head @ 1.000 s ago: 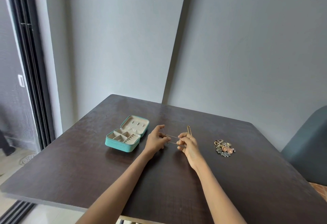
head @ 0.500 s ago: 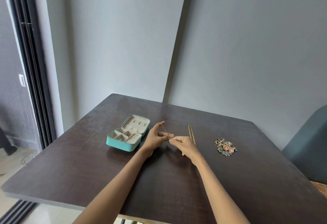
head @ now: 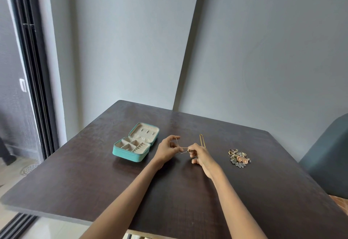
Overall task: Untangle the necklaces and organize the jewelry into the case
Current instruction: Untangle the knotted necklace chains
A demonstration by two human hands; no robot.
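Necklace chain [head: 182, 148] stretched between our hands over desk [head: 94, 178].
Left hand [head: 166, 149] and right hand [head: 199, 154] each pinch it in their grip; case [head: 131, 154] sits open left.

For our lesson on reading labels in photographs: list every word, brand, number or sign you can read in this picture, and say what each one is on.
No readable text appears anywhere in this view.
The teal jewelry case shows no brand or label on its outer wall or beige lining.
The pile of jewelry is too small to show any marking.
The white tag on the door frame is blurred; no writing can be made out.
The walls and the table are plain.
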